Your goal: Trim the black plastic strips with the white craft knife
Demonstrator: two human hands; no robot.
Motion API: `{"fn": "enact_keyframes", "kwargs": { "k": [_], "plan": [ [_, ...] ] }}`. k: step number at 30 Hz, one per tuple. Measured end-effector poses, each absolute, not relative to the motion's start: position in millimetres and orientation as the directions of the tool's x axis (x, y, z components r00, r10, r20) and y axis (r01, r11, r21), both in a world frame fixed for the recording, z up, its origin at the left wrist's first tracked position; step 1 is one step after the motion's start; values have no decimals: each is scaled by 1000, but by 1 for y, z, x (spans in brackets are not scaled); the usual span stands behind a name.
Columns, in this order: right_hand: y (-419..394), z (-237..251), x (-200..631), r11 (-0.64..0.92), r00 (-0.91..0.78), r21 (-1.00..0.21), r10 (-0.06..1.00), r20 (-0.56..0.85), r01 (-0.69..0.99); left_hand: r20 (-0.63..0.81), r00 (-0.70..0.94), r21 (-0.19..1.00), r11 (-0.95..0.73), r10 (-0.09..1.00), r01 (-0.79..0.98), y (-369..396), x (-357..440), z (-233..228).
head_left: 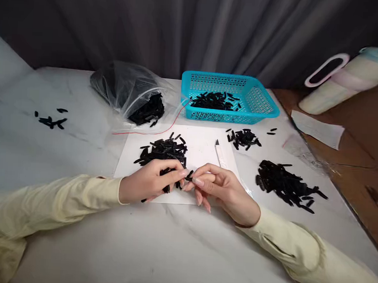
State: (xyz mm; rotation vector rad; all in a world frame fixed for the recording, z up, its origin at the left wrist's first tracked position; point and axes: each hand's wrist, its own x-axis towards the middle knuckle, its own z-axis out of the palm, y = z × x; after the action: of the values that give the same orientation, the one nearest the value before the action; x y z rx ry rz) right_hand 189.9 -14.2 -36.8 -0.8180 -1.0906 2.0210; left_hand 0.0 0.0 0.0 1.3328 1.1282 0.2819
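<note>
Black strip held at the fingertips, lying crosswise

Nearest, two pale yellow cloth sleeves reach over a glossy white desk with faint grey marbling. The left hand and right hand almost meet over the near part of a smooth white sheet. Between them the short, slim black strip has its long axis running roughly left to right, its right end tipped slightly upward; fingertips hide part of it. The right hand pinches it with thumb and forefinger. The left hand's thumb and finger are close together at the other end, but I cannot tell whether they grip it.

Just beyond the left hand, a loose heap of similar dark slivers points every way. To the right, a larger matte black pile spreads over the desk. A white knife lies on the sheet, its dark slanted tip pointing away. Farther back sit a crinkled clear plastic bag and a turquoise lattice basket, both holding black pieces, before a folded grey curtain.
</note>
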Motion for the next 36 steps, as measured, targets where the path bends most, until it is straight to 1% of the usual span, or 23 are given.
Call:
{"fn": "enact_keyframes", "kwargs": {
  "k": [13,27,36],
  "plan": [
    [-16,-33,189,-397,-539,-887,813,-221,-234,-482,500,857,271,720,438,-1,-2,1],
    [-16,-31,189,-386,-542,-901,809,-226,-200,-455,535,882,275,712,384,-3,-4,-4],
    [-16,-31,187,-380,-528,-909,814,-241,-172,-467,533,874,276,705,400,-4,-4,-4]
  ]
}}
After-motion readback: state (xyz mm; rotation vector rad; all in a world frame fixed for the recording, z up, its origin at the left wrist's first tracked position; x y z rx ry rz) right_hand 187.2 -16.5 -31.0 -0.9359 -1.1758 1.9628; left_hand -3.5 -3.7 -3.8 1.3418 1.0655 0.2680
